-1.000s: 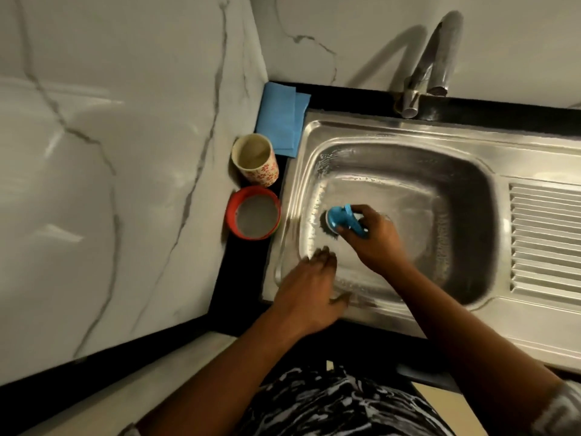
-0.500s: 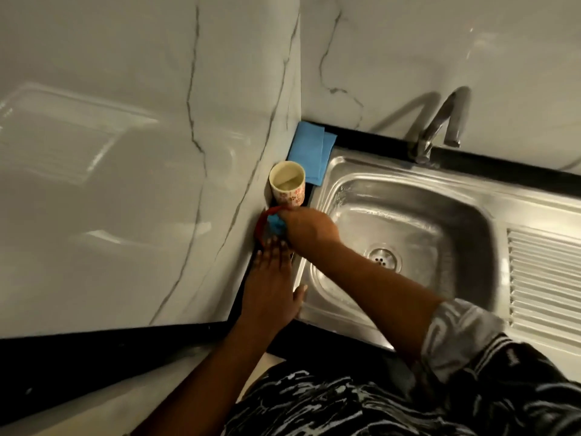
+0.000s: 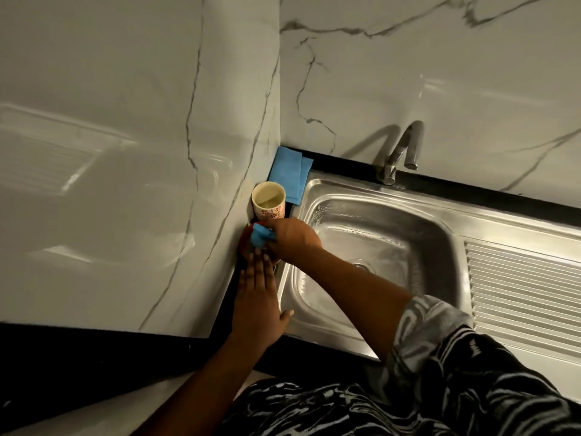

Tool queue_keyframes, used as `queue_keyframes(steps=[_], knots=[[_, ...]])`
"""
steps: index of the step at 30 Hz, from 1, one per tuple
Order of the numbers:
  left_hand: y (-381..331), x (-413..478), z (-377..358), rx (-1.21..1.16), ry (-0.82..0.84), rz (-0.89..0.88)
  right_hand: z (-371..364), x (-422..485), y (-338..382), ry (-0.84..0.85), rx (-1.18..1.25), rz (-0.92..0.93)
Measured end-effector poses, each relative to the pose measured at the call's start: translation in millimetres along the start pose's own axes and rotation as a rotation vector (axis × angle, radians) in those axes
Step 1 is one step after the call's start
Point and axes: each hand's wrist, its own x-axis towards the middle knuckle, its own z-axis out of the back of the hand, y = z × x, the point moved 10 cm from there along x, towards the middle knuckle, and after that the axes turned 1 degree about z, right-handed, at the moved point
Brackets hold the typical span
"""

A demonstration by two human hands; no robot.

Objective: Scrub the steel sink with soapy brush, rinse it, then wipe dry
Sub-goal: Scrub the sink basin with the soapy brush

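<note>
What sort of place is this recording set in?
Probably a home kitchen: a steel sink with ribbed drainboard and tap set in a dark counter, marble-look walls, and the right hand holding a blue brush beside a patterned cup.

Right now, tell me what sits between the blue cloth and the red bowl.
In the head view, the floral cup stands between the blue cloth and the red bowl on the counter. The right hand holds the blue brush over it.
</note>
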Motion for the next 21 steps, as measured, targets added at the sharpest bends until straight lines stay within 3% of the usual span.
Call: queue_keyframes(steps=[5, 8, 12, 15, 21], knots=[[-0.7, 2.8, 6.1, 0.035, -0.031, 0.006, 38.6, -43.1, -36.4, -0.213, 0.295, -0.061], [-3.4, 0.6, 11.4, 0.049, -0.078, -0.011, 47.7, -86.6, -77.2, -0.259, 0.361, -0.128], [-15.6, -6.2, 22.6, 0.031, -0.148, -0.034, 30.9, -156.5, -139.2, -0.112, 0.365, -0.200], [-39.1, -19.1, 16.9, 0.043, -0.102, -0.059, 18.0, -214.0, -179.6, -0.019, 0.284, -0.209], [-74.6, -51.2, -6.1, 0.129, 0.027, -0.119, 15.7, -296.5, -234.5, -0.001, 0.071, -0.189]])
